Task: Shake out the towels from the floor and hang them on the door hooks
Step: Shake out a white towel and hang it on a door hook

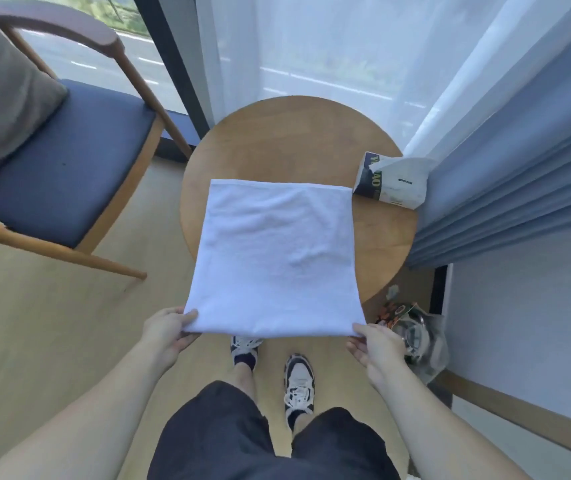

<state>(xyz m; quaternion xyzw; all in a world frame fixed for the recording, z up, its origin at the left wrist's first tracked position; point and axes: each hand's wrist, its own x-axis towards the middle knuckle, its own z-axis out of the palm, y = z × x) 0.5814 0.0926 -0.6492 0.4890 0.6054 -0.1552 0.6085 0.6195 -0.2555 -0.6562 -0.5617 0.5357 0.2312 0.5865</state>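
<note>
A white towel (275, 258) lies spread flat and folded square, its far part on the round wooden table (298, 140) and its near edge held out past the table's rim. My left hand (168, 329) pinches the near left corner. My right hand (372, 344) pinches the near right corner. Both hands hold the edge level above the floor, in front of my feet. No door or hooks are in view.
A tissue pack (391, 180) sits at the table's right edge against the blue curtain (505, 174). A blue-seated wooden chair (59, 168) with a grey cushion stands at the left. A plastic bag of rubbish (415, 334) lies on the floor at the right, by the wall.
</note>
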